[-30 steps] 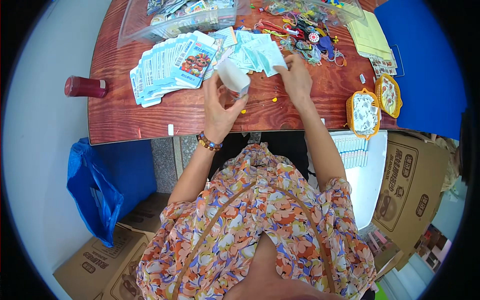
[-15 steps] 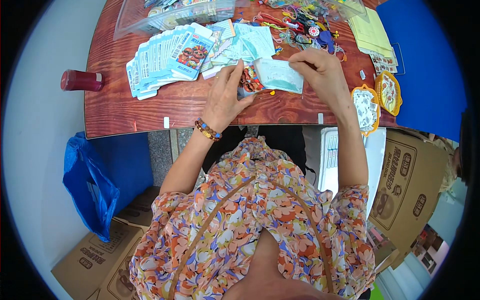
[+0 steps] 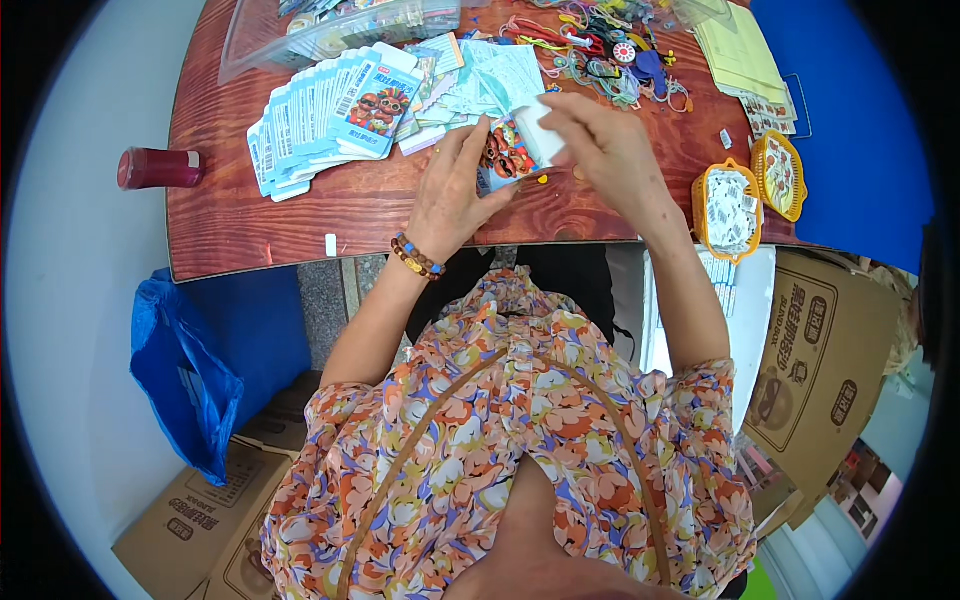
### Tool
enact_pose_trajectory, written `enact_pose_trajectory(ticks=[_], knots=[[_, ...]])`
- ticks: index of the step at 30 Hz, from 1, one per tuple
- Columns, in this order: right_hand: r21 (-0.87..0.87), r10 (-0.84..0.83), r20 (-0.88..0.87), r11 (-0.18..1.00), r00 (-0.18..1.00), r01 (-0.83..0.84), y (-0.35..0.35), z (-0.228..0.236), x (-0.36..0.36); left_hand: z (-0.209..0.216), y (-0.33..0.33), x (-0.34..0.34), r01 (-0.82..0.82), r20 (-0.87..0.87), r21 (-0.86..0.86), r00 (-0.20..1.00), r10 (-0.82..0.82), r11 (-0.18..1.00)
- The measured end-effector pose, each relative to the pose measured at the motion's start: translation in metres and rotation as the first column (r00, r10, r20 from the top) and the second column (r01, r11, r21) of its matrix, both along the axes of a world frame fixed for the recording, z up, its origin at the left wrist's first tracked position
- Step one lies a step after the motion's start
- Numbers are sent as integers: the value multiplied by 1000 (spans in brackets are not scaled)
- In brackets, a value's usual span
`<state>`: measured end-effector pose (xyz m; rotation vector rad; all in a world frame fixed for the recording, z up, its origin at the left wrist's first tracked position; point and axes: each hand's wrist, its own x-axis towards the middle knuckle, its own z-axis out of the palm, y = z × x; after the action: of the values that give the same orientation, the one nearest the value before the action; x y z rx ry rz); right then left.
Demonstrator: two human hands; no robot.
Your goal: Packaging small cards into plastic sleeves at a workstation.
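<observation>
My left hand [image 3: 452, 188] grips a small printed carton [image 3: 508, 152] by its left side, thumb along its lower edge. Cartoon figures in red and orange show on its face. At the carton's right side stands a white paper slip [image 3: 540, 136], partly covered by my right hand [image 3: 605, 145], whose bent fingers close around it. Whether the slip reaches inside the carton is hidden. Left of my hands lies a fanned stack of flat light-blue cartons [image 3: 318, 120]. Beyond the hands, pale green printed slips [image 3: 500, 80] overlap in a loose pile.
A clear plastic bin [image 3: 350, 42] stands at the far left, beside a tangle of colourful cords and trinkets [image 3: 610, 60]. Two yellow baskets [image 3: 698, 215] with small packets sit at right, below yellow papers [image 3: 745, 55]. A red jar [image 3: 160, 168] lies at the left edge.
My right hand has moved left toward the carton, bringing the paper slip with it. The slip, spread out before, now shows as a narrower white piece. My left hand keeps its grip.
</observation>
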<state>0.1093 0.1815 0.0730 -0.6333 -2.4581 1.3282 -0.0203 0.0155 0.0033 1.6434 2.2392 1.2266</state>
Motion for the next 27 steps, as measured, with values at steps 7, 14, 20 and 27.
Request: enact_pose_trajectory(ticks=[7,14,20,27], knots=[[-3,47,66,999,997,-47,-8,-30,3,-5,12,2,-17,52,10,999,17,1000],[-13,-141,-49,990,989,140,59,-26,-31,-4,7,-8,-107,71,-15,992,108,994],[837,-301,103,541,948,81,123,-72,-88,-9,0,-7,-116,49,-33,992,117,993],[855,-204,12,510,979,96,129,-74,-76,-5,-15,-15,-174,48,-39,983,175,984]])
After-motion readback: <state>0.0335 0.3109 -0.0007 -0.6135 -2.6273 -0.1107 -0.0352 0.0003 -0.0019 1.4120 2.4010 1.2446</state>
